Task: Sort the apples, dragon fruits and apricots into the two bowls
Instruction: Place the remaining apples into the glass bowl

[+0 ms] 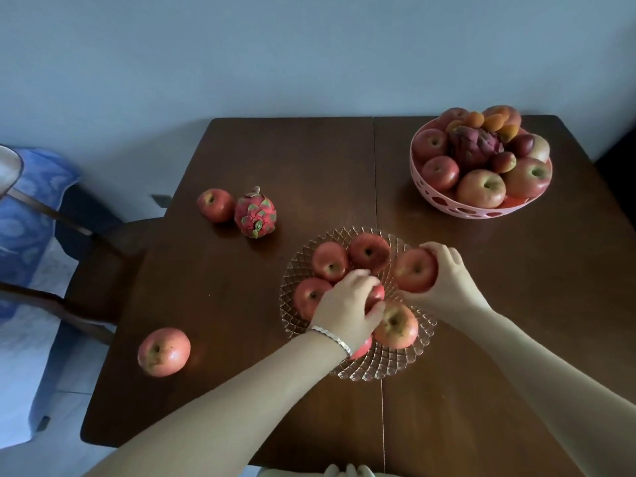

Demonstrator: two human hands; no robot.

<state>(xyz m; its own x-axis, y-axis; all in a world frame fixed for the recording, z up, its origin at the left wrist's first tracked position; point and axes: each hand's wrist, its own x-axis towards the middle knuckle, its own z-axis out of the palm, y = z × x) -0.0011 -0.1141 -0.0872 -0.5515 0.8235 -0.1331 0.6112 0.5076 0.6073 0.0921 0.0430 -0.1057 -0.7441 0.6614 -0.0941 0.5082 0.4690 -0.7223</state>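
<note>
**Apples held over the glass bowl by both hands**

A cut-glass bowl (358, 368) is seen near the front middle of the dark wooden counter (275, 160). Several apples lie in it. The left hand (347, 309), with a silver bracelet (332, 339) at the wrist, is laid over the bowl's middle, its fingers (373, 315) closed around a red apple (377, 295) that is mostly hidden beneath them. The right hand (447, 282) is placed at the bowl's right rim, its fingers curled around a second apple (414, 270), held just above or against the rim; which cannot be told.

A pink perforated bowl (478, 210) is set at the counter's far right, heaped with apples, a dark dragon fruit (476, 144) and orange apricots (492, 121) at the back.

Loose on the counter to the left, an apple (215, 204) is seen touching a pink dragon fruit (255, 213), and a single apple (164, 351) lies well apart near the front left edge.
</note>
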